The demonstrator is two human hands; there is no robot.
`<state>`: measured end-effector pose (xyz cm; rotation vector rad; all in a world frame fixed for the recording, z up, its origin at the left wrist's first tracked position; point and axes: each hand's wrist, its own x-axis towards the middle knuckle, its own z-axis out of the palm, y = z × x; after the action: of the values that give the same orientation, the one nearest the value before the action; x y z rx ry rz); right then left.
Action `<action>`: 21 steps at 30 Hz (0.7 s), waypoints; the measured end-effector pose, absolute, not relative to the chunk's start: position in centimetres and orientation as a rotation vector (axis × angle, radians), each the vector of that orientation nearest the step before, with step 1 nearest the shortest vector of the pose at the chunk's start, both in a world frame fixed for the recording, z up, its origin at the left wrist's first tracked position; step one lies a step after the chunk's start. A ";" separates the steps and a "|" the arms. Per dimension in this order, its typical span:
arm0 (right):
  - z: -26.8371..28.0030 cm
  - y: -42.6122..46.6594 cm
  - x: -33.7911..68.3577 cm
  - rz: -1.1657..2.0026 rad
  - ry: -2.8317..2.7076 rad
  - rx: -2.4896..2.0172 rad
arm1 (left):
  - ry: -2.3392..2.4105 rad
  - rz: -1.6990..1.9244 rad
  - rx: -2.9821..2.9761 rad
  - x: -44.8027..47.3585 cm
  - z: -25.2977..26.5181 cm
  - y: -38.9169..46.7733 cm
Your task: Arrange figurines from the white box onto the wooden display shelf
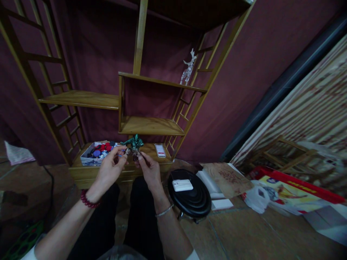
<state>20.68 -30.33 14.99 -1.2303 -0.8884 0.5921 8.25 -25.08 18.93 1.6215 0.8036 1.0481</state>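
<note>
My left hand and my right hand are close together in front of the low cabinet, fingers closed in pinches. Between them they grip a small brown, gold-flecked crumpled piece, too small and dim to name its kind. Just above it shows a shiny green piece, and I cannot tell whether it is joined to the brown one or stands behind it. Left of my left hand, an open box holds several small red, purple, blue and white things.
A wooden shelf unit rises ahead, a clear deer figurine on it. A lit phone lies on the cabinet top. To my right, a black stool bears a white device. Flat sheets and a plastic bag lie beyond.
</note>
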 end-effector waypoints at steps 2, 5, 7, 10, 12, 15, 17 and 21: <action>14.9 -30.3 20.7 0.597 -0.888 -1.239 | 0.800 1.045 1.622 8.2 18.8 -25.0; 14.9 -30.2 20.7 0.600 -0.886 -1.245 | 0.798 1.030 1.636 8.3 18.7 -24.6; 15.1 -30.1 20.9 0.599 -0.896 -1.235 | 0.792 1.023 1.652 8.5 18.8 -24.4; 15.5 -29.8 21.4 0.594 -0.906 -1.221 | 0.791 1.025 1.657 8.9 19.0 -23.9; 15.9 -29.4 21.7 0.590 -0.888 -1.233 | 0.791 1.022 1.673 9.2 19.2 -23.5; 16.5 -28.6 22.3 0.579 -0.880 -1.237 | 0.784 1.036 1.705 9.5 19.7 -22.6; 16.9 -28.1 22.6 0.572 -0.910 -1.214 | 0.780 1.045 1.717 9.6 20.2 -22.0; 17.6 -27.1 23.2 0.544 -0.969 -1.209 | 0.801 1.028 1.726 9.7 21.6 -20.7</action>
<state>23.21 -27.08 17.62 -1.2094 -0.9694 0.5443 9.72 -20.68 21.61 1.7261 0.8008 1.0278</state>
